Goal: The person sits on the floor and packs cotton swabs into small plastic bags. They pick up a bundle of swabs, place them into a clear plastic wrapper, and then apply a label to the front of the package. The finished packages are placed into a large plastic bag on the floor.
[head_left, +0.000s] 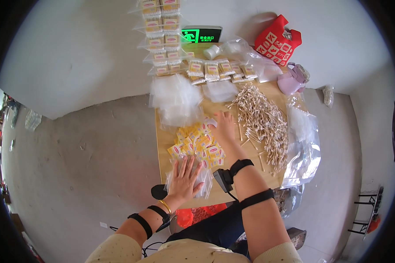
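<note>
My left hand lies flat, fingers spread, on a small stack of clear plastic bags near the table's front edge. Just beyond it is a loose heap of small yellow-and-white printed cards. My right hand reaches to the far right side of that heap, thumb and bent fingers apart; a whitish piece lies by the thumb, and I cannot tell whether it is touched. To the right of this hand spreads a big pile of loose cotton swabs, with a few stray ones beside it.
More clear bags lie at the table's left back. Filled swab packets stand behind, beside a tall column of packets. Further right are a red bag, a lilac bottle and a large clear bag. A green exit sign stands behind.
</note>
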### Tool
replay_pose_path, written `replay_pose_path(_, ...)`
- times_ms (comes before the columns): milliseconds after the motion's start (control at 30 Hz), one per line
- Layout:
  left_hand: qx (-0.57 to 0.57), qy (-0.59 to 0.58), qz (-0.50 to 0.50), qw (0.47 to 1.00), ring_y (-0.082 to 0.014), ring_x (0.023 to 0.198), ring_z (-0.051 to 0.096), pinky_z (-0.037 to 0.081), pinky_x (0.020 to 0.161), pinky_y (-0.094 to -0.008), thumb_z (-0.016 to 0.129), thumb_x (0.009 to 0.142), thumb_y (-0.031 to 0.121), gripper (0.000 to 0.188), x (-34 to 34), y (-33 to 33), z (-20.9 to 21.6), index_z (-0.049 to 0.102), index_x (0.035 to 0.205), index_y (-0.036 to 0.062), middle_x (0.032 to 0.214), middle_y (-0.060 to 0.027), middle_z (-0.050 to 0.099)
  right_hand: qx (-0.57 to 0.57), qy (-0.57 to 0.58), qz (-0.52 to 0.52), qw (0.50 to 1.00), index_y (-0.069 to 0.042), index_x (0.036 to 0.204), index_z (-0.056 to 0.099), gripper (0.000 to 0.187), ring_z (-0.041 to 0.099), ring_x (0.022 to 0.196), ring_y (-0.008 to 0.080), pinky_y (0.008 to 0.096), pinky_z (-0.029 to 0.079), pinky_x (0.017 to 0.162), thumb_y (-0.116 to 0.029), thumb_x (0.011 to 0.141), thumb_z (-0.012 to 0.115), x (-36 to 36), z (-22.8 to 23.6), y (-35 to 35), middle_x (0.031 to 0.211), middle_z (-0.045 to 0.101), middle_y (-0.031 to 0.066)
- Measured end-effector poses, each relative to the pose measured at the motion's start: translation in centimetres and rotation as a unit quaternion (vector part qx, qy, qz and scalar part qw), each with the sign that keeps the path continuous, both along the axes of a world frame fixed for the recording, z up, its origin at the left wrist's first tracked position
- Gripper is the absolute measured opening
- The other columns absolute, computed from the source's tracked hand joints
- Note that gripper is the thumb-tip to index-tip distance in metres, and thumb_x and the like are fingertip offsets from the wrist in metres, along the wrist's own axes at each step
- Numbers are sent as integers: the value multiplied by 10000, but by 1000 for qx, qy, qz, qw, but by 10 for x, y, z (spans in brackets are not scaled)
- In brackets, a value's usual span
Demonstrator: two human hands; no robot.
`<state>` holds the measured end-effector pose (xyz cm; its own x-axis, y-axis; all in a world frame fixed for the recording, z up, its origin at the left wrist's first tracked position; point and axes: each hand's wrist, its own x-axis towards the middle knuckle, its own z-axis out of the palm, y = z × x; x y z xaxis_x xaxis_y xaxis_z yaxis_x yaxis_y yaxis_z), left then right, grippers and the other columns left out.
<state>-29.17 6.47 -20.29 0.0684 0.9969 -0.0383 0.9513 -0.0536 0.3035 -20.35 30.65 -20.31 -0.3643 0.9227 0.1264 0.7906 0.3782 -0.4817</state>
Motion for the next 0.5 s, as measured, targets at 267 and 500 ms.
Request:
replay_pose_path(267, -3, 6, 0, 1000, -371, 1460, 156, 90, 1149, -601, 453, 934, 510, 727, -1, 0, 0, 237, 1526, 147, 1569, -186, 211, -163, -16, -6, 987, -78, 978, 611, 278, 600, 988, 334, 434, 487, 818, -135, 741, 744, 6, -3, 22, 971, 634, 134)
replay_pose_path(500, 0, -3, 3, 1000, -377, 1457, 157, 96, 1151, -596, 467, 931, 498, 725, -2, -1, 0, 246, 1522, 139, 1564, -187, 220, 2, 77, 67, 995, -59, 955, 613, 200, 567, 823, 295, 410, 455, 721, -68, 773, 694, 25, 33, -6, 862, 593, 102)
